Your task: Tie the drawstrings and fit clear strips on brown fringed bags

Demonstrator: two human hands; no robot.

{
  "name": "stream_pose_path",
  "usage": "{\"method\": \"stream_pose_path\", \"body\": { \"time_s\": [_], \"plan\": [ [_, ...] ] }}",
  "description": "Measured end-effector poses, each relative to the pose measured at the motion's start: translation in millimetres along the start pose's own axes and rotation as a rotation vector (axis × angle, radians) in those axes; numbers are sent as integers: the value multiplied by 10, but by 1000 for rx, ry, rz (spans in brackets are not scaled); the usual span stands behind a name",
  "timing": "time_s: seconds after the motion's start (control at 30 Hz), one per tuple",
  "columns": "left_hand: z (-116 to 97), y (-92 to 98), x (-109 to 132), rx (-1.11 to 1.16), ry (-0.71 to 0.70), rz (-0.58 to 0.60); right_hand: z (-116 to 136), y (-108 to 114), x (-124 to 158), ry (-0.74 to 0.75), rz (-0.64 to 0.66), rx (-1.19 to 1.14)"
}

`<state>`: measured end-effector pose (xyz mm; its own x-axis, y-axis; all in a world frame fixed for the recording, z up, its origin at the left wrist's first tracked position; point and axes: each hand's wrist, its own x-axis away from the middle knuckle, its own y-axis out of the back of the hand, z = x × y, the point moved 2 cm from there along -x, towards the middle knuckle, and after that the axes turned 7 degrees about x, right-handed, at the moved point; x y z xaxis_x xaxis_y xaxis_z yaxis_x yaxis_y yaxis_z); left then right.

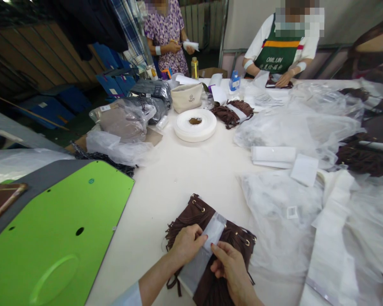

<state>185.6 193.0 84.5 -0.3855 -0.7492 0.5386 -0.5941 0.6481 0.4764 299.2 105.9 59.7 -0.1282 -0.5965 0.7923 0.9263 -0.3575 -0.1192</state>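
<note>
A dark brown fringed bag with metal eyelets lies on the white table in front of me. Across its middle runs a translucent white strip. My left hand rests on the bag's left side, thumb and fingers closed on the strip's edge. From the right, my right hand pinches the same strip, its fingers curled beneath. Both sets of fingertips are close together near the strip's upper part. The bag's lower fringe is partly hidden by my hands and forearms.
A green panel with a phone stands at left. Beyond the bag sit a white tape roll, a cream pouch and another brown fringed bag. Plastic bags cover the right. Two co-workers stand across the table.
</note>
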Motion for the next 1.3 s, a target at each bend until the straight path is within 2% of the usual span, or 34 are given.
{"method": "stream_pose_path", "body": {
  "time_s": [0.2, 0.33, 0.43, 0.53, 0.63, 0.87, 1.3],
  "plan": [
    [-28, 63, -72, 70, 14, 99, 70, -42, 3, -5, -15, -39],
    [-28, 173, 0, 165, -10, 270, 60, -43, 12, 10, -3, -46],
    [40, 205, 62, 333, -3, 387, 41, -38, 20, 29, 2, -54],
    [135, 191, 78, 411, 9, 366, 32, -44, 31, 53, 0, -59],
    [186, 166, 68, 355, 5, 329, 32, -52, 41, 71, -3, -55],
    [144, 173, 45, 255, -65, 290, 41, -65, 51, 103, -25, -35],
    [224, 87, 10, 135, -123, 234, 48, -127, 21, 194, -139, 83]
  ]
}}
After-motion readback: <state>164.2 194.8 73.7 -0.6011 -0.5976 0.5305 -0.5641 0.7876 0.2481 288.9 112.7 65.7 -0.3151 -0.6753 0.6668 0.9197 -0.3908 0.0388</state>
